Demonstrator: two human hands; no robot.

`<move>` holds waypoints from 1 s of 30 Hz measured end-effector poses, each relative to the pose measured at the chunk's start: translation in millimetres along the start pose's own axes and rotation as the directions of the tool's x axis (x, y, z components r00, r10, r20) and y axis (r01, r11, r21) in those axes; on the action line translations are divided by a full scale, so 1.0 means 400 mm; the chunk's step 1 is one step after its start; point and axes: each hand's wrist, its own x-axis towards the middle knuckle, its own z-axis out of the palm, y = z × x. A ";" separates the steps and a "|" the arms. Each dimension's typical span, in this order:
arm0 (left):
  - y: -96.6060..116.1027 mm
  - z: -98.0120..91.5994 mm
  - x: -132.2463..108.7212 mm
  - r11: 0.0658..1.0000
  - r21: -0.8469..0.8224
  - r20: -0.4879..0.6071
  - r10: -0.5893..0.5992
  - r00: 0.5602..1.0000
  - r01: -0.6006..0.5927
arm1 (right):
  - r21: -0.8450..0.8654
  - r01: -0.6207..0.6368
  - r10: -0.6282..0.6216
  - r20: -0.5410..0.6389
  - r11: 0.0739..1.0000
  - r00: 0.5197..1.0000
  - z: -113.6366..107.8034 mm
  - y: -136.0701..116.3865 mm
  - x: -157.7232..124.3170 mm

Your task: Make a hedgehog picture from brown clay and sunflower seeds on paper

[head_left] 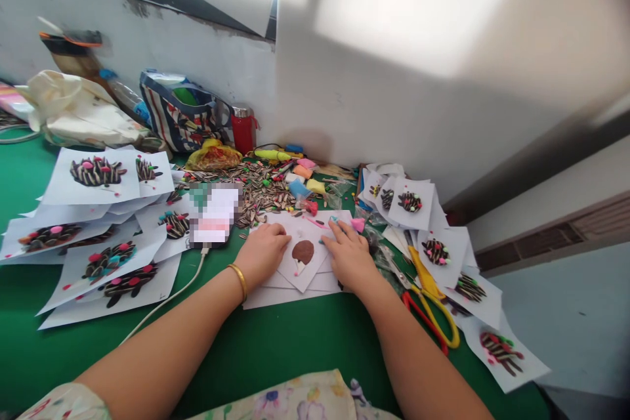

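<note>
A white paper card [306,275] bearing a brown hedgehog-shaped patch [302,252] and a small pink dot lies turned on its corner, over more white sheets [266,298]. My left hand [263,252], with a gold bangle at the wrist, rests at the card's left side. Its fingers are bent and close together on the card's edge; their undersides are hidden. On the right, my right hand [350,254] lies palm down with fingers spread over the paper. A bit of blue-green shows by its fingertips, and a pink lump [357,225] sits just beyond.
Sunflower seeds [263,187] and coloured clay lumps [302,172] lie behind the papers. Seed-decorated cards are piled left [93,193] and right [411,203]. A phone [216,216] with a cable is at left, scissors [433,308] at right. A red flask [243,131] stands by the wall.
</note>
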 end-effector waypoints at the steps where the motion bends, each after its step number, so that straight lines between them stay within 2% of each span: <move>1: 0.000 0.000 0.000 1.000 -0.003 0.001 0.000 1.000 0.000 | 0.014 0.000 0.000 -0.006 1.000 1.000 -0.004 0.001 0.000; 5: -0.003 0.002 0.000 1.000 0.002 -0.005 0.005 1.000 -0.005 | 0.060 -0.006 0.009 -0.060 0.998 0.998 -0.017 0.004 -0.002; 12: -0.002 0.002 0.000 1.000 0.022 -0.007 0.011 1.000 -0.011 | 0.089 -0.015 0.019 -0.053 0.996 0.998 -0.005 0.002 0.010; 19: -0.004 0.001 -0.004 1.000 0.025 -0.016 0.010 1.000 -0.009 | 0.159 -0.036 0.056 -0.118 0.987 0.991 -0.006 0.002 0.018; 30: -0.005 0.003 -0.004 0.999 0.038 0.009 0.003 1.000 -0.003 | 0.089 -0.089 0.087 0.021 0.992 0.996 0.007 -0.016 0.039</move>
